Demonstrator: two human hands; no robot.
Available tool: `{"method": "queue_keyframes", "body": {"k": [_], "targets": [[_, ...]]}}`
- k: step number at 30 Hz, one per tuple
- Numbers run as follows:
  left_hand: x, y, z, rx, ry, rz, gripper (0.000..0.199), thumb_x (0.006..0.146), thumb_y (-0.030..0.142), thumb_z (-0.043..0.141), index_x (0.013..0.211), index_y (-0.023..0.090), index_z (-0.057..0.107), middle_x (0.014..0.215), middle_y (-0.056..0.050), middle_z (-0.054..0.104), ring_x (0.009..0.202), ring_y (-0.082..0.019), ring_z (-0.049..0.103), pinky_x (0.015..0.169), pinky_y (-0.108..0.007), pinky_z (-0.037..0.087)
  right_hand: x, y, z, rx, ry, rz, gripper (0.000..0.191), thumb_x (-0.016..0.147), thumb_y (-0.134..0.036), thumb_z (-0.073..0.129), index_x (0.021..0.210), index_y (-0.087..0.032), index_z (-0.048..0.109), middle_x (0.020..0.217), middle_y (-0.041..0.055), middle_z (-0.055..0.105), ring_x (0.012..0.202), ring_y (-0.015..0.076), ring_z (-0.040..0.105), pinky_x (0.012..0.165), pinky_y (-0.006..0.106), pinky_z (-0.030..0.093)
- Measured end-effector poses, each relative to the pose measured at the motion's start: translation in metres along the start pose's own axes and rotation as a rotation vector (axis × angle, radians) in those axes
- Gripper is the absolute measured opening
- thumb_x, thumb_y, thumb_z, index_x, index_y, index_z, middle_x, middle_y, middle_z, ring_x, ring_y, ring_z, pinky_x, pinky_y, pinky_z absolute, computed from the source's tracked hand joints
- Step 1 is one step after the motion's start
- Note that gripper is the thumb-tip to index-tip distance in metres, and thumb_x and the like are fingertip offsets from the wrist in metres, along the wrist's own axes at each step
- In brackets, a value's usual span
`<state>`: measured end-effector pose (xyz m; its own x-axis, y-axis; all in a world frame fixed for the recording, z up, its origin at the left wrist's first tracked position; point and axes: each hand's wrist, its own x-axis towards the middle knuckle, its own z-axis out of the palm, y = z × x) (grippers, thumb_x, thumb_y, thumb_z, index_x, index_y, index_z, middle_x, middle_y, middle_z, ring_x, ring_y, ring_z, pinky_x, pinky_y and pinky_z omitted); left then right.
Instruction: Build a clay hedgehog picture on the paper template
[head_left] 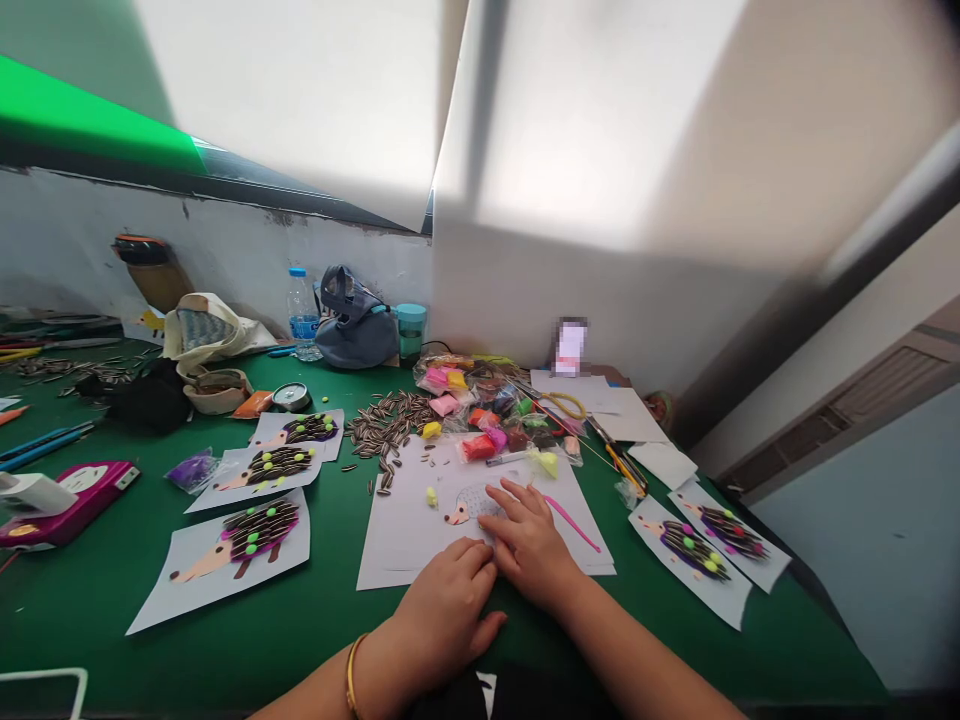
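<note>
A white sheet [390, 545] lies in front of me with a hedgehog drawing [469, 503] on it, its snout filled in peach. My right hand [529, 540] rests over the drawing's right part, fingers spread, holding nothing visible. Beside it, my left hand [454, 600] lies at the sheet's lower edge, its fingers bent together and touching the right hand; whatever may be under the fingertips is hidden. A pink strip [572, 524] lies right of the right hand. Small yellow-green lumps [431, 497] sit on the sheet's left part.
Sunflower seeds [390, 425] are heaped behind the sheet, next to bagged coloured clay [480, 447]. Seed-covered hedgehog pictures lie left [262, 530] and right [690, 550]. Scissors [564, 405], a bottle [303, 315], a bag [356, 325] and a phone [571, 347] stand or lie farther back.
</note>
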<state>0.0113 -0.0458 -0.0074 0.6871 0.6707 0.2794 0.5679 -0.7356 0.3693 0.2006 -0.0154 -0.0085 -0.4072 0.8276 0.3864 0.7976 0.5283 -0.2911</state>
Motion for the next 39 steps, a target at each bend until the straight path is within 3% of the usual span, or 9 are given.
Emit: {"method": "queue_keyframes", "body": {"k": [7, 15, 20, 39], "targets": [[0.0024, 0.0036, -0.0065, 0.011, -0.04, -0.026, 0.038, 0.077, 0.027, 0.071, 0.112, 0.016, 0.062, 0.118, -0.013, 0.064, 0.112, -0.032, 0.056, 0.098, -0.048, 0.051, 0.0006, 0.0027, -0.0019, 0.036, 0.04, 0.049, 0.044, 0.078, -0.007, 0.052, 0.113, -0.026, 0.071, 0.14, 0.0063, 0.056, 0.137, 0.031, 0.038, 0.113, 0.06, 0.027], [0.001, 0.0036, -0.0058, 0.031, -0.037, -0.002, 0.043, 0.077, 0.027, 0.072, 0.117, 0.015, 0.061, 0.121, -0.013, 0.063, 0.115, -0.032, 0.054, 0.102, -0.047, 0.049, 0.001, -0.0004, -0.0032, 0.024, -0.013, 0.025, 0.038, 0.079, -0.012, 0.056, 0.106, -0.032, 0.074, 0.14, 0.0036, 0.056, 0.137, 0.0328, 0.038, 0.111, 0.063, 0.023], [0.0015, 0.0034, -0.0056, 0.017, -0.027, -0.016, 0.038, 0.077, 0.027, 0.072, 0.113, 0.016, 0.062, 0.119, -0.013, 0.063, 0.114, -0.032, 0.055, 0.099, -0.048, 0.05, 0.0014, 0.0018, -0.0023, 0.047, 0.016, 0.071, 0.042, 0.078, -0.009, 0.054, 0.108, -0.029, 0.073, 0.14, 0.0053, 0.056, 0.137, 0.0314, 0.038, 0.112, 0.06, 0.025], [0.0026, 0.0033, -0.0058, 0.032, -0.023, 0.001, 0.042, 0.076, 0.025, 0.073, 0.115, 0.013, 0.062, 0.118, -0.013, 0.063, 0.111, -0.031, 0.056, 0.099, -0.046, 0.051, 0.0034, -0.0014, -0.003, 0.052, -0.024, 0.111, 0.042, 0.078, -0.009, 0.053, 0.108, -0.029, 0.072, 0.143, 0.0039, 0.053, 0.138, 0.0306, 0.036, 0.112, 0.062, 0.022]]}}
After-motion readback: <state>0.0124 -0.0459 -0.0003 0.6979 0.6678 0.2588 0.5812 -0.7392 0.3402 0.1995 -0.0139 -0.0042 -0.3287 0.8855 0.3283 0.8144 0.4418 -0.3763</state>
